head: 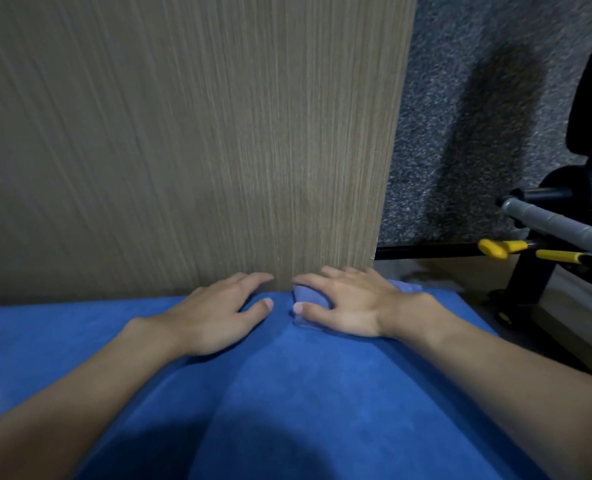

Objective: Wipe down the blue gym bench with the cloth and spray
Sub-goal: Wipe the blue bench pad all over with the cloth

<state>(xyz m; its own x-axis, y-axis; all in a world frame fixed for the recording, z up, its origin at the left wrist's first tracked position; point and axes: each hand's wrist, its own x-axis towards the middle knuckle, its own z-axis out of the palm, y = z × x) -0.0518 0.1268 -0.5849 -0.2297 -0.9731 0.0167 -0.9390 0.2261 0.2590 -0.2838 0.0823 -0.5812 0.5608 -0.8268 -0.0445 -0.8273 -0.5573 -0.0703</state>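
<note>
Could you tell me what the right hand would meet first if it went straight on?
Most likely the wood-grain panel behind the blue bench: the right hand, pressing the cloth, has its fingertips almost at it. The left hand lies close beside that line; depth is unclear.

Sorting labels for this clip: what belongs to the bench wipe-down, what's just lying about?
Job: blue bench; cloth under the right hand; left hand flat on the bench.
Lying about: wood panel; black exercise machine; yellow handles; grey carpet.
</note>
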